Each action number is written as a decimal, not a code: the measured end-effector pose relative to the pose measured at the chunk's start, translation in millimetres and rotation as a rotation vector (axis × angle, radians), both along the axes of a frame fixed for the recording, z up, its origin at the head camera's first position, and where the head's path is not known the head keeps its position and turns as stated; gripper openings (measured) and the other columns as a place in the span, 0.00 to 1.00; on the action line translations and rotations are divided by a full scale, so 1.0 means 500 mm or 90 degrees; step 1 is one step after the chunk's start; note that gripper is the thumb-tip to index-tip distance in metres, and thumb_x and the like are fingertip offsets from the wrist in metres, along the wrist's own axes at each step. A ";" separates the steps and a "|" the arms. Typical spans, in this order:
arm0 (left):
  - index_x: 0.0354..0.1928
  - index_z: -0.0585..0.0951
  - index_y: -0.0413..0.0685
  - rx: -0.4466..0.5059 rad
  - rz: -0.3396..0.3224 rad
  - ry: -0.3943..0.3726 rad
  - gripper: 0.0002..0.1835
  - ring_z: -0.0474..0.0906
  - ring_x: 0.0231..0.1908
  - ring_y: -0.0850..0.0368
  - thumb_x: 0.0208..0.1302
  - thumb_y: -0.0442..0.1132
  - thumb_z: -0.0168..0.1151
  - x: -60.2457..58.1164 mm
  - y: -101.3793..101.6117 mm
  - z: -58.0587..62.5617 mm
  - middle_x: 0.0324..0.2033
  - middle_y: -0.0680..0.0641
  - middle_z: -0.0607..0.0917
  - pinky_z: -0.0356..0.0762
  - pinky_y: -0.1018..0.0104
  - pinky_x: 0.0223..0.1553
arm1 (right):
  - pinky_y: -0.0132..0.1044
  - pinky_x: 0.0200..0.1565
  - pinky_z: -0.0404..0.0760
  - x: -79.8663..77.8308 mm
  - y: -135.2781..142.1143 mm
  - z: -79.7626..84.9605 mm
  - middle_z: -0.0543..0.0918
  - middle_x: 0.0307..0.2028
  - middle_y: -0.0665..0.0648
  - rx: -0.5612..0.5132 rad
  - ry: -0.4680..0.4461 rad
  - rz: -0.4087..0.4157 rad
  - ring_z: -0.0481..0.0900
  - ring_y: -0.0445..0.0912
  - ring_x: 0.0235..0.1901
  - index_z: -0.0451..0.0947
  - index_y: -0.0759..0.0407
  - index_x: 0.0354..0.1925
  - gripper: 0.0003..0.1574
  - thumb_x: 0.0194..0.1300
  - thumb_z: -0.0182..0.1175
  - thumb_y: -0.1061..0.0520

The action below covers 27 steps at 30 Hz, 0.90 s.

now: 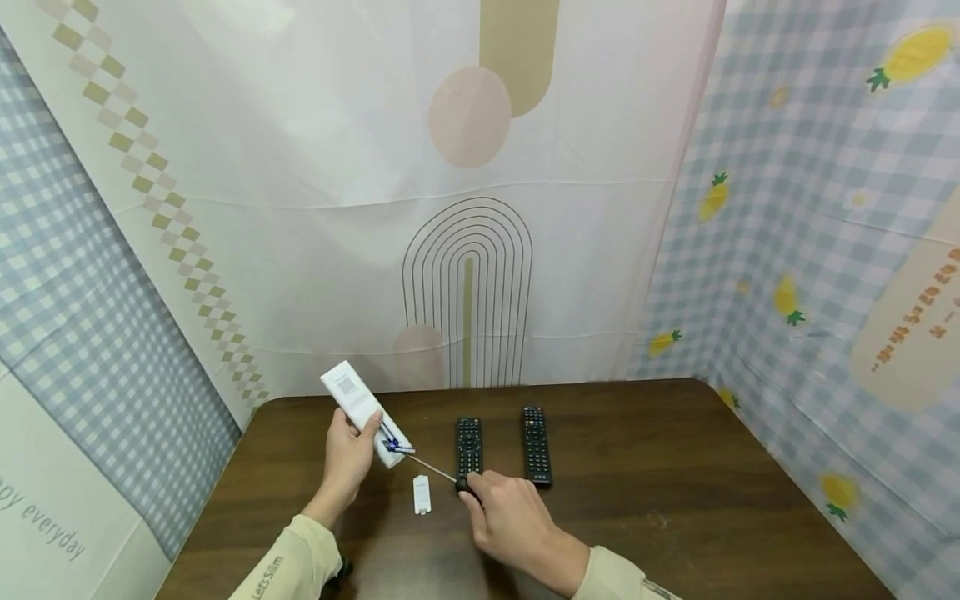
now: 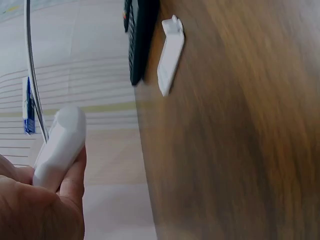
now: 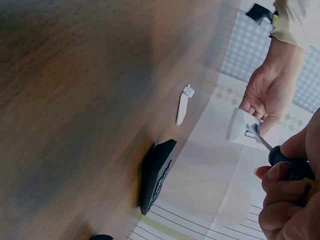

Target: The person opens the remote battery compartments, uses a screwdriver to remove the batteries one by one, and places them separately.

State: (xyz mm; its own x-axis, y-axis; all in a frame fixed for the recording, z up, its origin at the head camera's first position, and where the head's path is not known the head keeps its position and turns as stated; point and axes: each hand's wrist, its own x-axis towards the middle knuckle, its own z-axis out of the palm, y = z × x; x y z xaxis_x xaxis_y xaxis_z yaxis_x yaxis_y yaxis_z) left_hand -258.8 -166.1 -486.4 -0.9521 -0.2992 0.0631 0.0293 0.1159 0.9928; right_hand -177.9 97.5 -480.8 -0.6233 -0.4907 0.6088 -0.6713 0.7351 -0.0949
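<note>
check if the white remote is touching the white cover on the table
Apart: the left wrist view shows the white remote and the cover with backdrop and table visible between them.

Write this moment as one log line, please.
left hand: holds white remote | right hand: holds screwdriver, tip at battery compartment | table: battery cover, two black remotes

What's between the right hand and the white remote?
The screwdriver shaft spans from the right hand to the white remote; the head view shows it.
</note>
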 end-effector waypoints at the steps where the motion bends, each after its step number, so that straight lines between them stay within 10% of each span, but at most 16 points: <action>1: 0.64 0.67 0.35 0.005 -0.003 -0.006 0.21 0.83 0.31 0.69 0.82 0.42 0.58 0.000 0.000 0.000 0.45 0.34 0.89 0.84 0.71 0.33 | 0.29 0.20 0.70 -0.001 -0.002 0.000 0.80 0.23 0.46 -0.003 -0.004 0.001 0.74 0.35 0.19 0.83 0.52 0.35 0.07 0.70 0.70 0.54; 27: 0.66 0.66 0.35 0.036 0.001 -0.026 0.23 0.84 0.32 0.67 0.82 0.43 0.58 0.001 -0.016 -0.010 0.48 0.34 0.88 0.85 0.69 0.30 | 0.33 0.23 0.76 -0.013 -0.010 -0.017 0.85 0.27 0.47 -0.003 -0.061 -0.002 0.81 0.37 0.24 0.85 0.52 0.38 0.04 0.72 0.67 0.54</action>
State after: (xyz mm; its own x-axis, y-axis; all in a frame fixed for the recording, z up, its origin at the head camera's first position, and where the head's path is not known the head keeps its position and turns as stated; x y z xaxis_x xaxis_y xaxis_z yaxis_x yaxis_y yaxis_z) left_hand -258.2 -174.1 -491.3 -0.9532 -0.3021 0.0071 -0.0113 0.0594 0.9982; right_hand -184.2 92.4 -489.2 -0.6801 -0.4857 0.5491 -0.6566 0.7366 -0.1618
